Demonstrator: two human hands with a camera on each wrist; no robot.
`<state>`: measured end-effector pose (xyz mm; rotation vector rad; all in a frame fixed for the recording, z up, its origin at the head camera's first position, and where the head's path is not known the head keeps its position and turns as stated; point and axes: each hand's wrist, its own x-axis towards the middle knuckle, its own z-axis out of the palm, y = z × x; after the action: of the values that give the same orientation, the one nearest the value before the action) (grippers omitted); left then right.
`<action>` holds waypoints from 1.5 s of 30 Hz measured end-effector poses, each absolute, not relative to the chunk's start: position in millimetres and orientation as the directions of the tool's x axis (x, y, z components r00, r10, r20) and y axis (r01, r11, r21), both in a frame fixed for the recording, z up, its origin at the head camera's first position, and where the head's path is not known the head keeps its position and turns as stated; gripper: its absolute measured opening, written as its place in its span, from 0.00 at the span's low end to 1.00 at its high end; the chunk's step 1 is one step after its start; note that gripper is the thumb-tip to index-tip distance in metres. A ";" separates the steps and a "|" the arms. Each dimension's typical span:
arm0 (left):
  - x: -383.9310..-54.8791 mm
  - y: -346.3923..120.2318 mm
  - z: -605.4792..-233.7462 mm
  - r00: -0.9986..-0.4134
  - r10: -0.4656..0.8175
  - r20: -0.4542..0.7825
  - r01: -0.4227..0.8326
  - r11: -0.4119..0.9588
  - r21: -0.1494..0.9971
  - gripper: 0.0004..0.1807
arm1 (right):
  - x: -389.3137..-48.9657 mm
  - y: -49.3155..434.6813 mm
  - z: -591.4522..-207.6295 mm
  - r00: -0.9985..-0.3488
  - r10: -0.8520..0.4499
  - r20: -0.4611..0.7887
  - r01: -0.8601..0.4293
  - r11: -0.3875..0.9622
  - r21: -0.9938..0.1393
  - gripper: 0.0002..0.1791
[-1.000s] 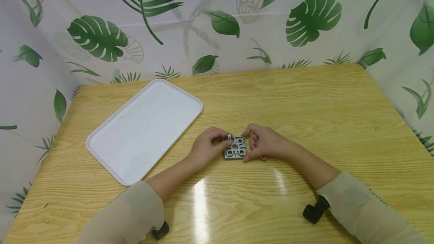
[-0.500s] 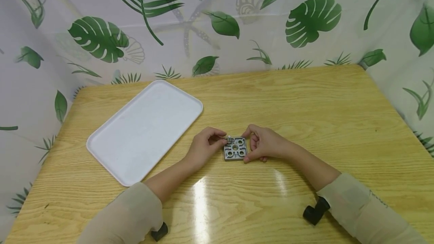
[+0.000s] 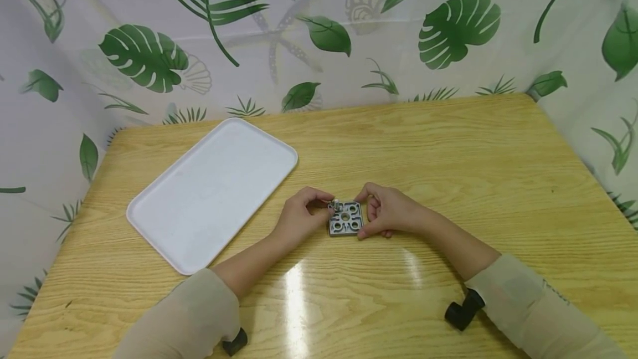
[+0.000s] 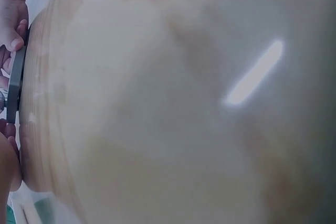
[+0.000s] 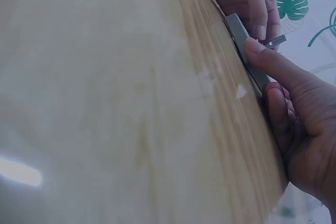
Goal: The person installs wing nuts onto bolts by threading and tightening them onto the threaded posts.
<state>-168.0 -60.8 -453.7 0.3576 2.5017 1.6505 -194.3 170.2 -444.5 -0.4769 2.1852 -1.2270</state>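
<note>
A square grey metal plate (image 3: 346, 222) with several round holes lies on the table in the head view. My left hand (image 3: 301, 216) pinches a small shiny metal fitting (image 3: 336, 205) between thumb and index finger at the plate's far left corner. From the right, my right hand (image 3: 391, 209) grips the plate by its edge, thumb at the near corner and index finger at the far one. Edge-on in the right wrist view, the plate (image 5: 239, 30) has the fitting (image 5: 276, 41) sticking out from its upper face. The fitting's lower end is hidden.
A white rectangular tray (image 3: 211, 193) lies at an angle on the wooden table (image 3: 448, 148), left of my hands. Behind the table hangs a leaf-patterned cloth (image 3: 379, 26). Black pieces (image 3: 461, 314) stick out below both sleeves.
My left thumb has drawn back from over the plate to its far left corner. The fitting looks turned compared with before. My right hand and the plate have hardly moved.
</note>
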 end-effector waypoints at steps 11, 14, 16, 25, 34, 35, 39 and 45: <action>-163.9 -48.6 -453.5 -0.988 0.152 0.014 0.085 0.467 0.880 0.23 | -193.2 170.4 -445.0 -0.762 -0.565 -0.317 -0.023 0.512 -0.859 0.38; -162.8 -48.5 -454.4 -0.989 0.141 0.048 0.110 0.477 0.872 0.20 | -194.0 169.6 -445.7 -0.763 -0.565 -0.315 -0.029 0.517 -0.856 0.38; -162.8 -50.1 -455.6 -0.986 0.153 0.068 0.134 0.476 0.869 0.18 | -194.6 169.1 -445.9 -0.765 -0.562 -0.315 -0.029 0.519 -0.854 0.38; -170.3 -64.6 -459.1 -0.953 0.294 0.068 0.190 0.408 0.893 0.07 | -194.7 168.7 -443.3 -0.770 -0.552 -0.321 -0.026 0.529 -0.848 0.38; -172.7 -62.6 -455.1 -0.948 0.316 0.032 0.179 0.448 0.876 0.10 | -194.3 169.0 -444.1 -0.773 -0.552 -0.314 -0.025 0.521 -0.853 0.38; -171.8 -62.7 -455.1 -0.950 0.310 0.026 0.167 0.438 0.884 0.10 | -194.3 169.0 -444.7 -0.772 -0.552 -0.314 -0.024 0.519 -0.854 0.38; -164.6 -59.7 -452.3 -0.968 0.251 0.008 0.115 0.414 0.903 0.18 | -194.3 168.9 -445.5 -0.769 -0.556 -0.314 -0.023 0.515 -0.857 0.38; -157.7 -46.1 -450.6 -0.987 0.156 0.027 0.103 0.507 0.856 0.26 | -194.6 170.3 -444.2 -0.767 -0.561 -0.312 -0.035 0.521 -0.853 0.38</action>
<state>-157.7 -46.1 -450.6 0.2305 2.6803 1.5164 -194.6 170.3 -444.2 -0.4836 2.1948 -1.2134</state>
